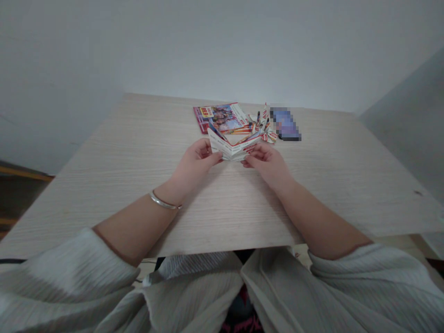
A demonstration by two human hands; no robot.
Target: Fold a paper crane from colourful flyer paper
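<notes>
- Left hand (201, 155) pinched the paper (231, 151) near its left end, thumb on the near face, fingers behind.
- Right hand (266, 159) pinched the right end the same way.
- Paper sat between the hands, creased and dipped in a V at the middle, both ends flared up. Whether it touched the table below the hands: couldn't tell.
- Risk, judged: tear or split at the middle crease if the hands pulled apart unevenly; thin stock.
- Risk: skewed fold if one thumb pressed harder than the other or slid.
- Risk: layers slipping out of line if either pinch loosened, since the grip was only at the ends.
- Risk: knocking or crushing the folded shape (264, 126) just beyond the right hand, if that hand pushed forward.
- Risk: paper snagging the flyer (222, 118) just beyond the left hand and the gap; the paper overlapped it in view, contact unclear.
- Count, hands: two, both on the paper.
- Count, bracelet (163, 202): one, on the left wrist.
- Count, paper in the grip: one piece; number of layers not readable.
- Count, flyer: one visible.
- Count, folded shape: one cluster; one piece or several overlapping, couldn't tell.
- Count, phone (286, 124): one, pixelated, beyond and right of the right hand.
- Count, table (132, 152): one, under everything.
</notes>
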